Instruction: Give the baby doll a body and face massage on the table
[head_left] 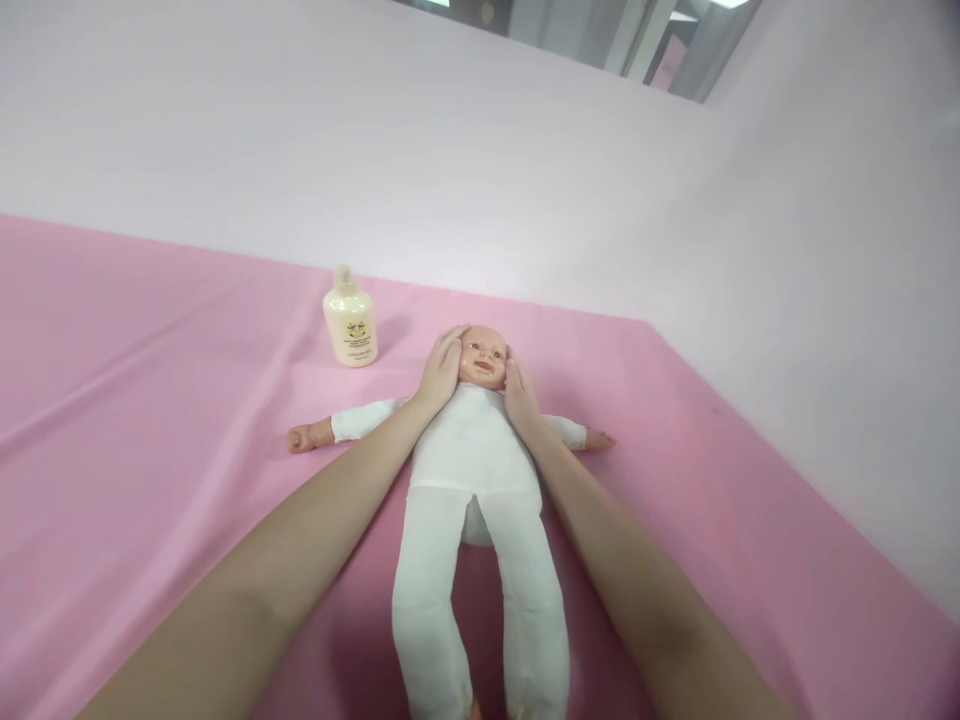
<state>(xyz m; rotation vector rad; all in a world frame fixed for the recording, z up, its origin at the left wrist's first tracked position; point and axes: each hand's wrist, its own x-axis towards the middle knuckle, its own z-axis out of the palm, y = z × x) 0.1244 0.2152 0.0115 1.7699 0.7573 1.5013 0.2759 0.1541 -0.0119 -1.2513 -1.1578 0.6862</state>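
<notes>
A baby doll (476, 440) with a white cloth body lies on its back, its head toward the far side and both arms spread out sideways. My left hand (442, 368) rests flat along one side of the doll's head (484, 355), fingers stretched out. Against the opposite side of the head lies my right hand (519, 388), also with straight fingers. Parts of the fingers are hidden behind the head. Both of my forearms pass alongside the doll's body, over its upper arms. The doll's feet are mostly cut off at the bottom edge.
A cream-coloured bottle (351, 322) with a printed face and a cap stands upright to the left of the doll's head. Pink cloth (187, 400), creased at the left, covers the surface. A white wall (375, 150) rises behind and at the right, with a window (585, 35) above.
</notes>
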